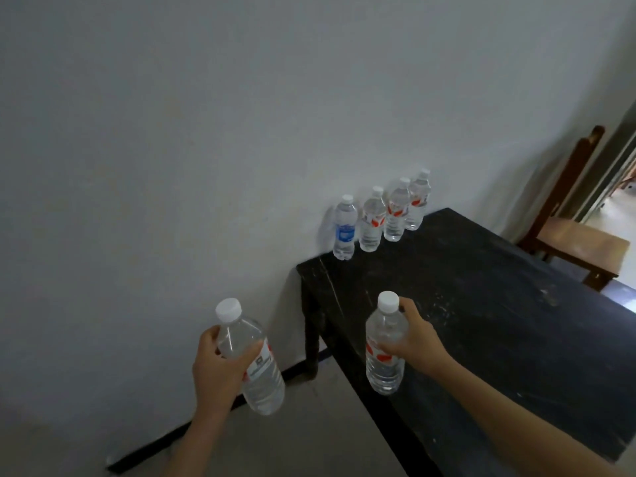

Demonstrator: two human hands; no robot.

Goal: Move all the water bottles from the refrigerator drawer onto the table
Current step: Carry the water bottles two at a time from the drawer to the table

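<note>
Head view: the left hand (220,370) is wrapped round the upper body of a clear water bottle (265,383), thumb on the near side and fingers curled behind. This left bottle leans a little, its white cap tipped away from the table (481,304), and hangs over the floor off the table's left end. The right hand (409,339) grasps a second bottle (383,370) at its shoulder and label band, fingers curled round from the right. This right bottle is about upright and hangs at the table's near-left edge, not set down.

At the table's far-left corner, against the wall (206,132), four bottles stand in a row close together: a blue-label bottle (345,232) nearest the corner, then three red-label bottles (395,215). A wooden chair (578,242) sits beyond the table's far end. The refrigerator drawer is not in view.

Both carried bottles look full, so each should have real weight for one hand. The thin plastic walls will likely dent under a hard squeeze, and the smooth skin may be slick if cold. A mid-body hold around the label seems safest, with the base landing flat on the table beside the row, apart enough not to knock a neighbour over.
</note>
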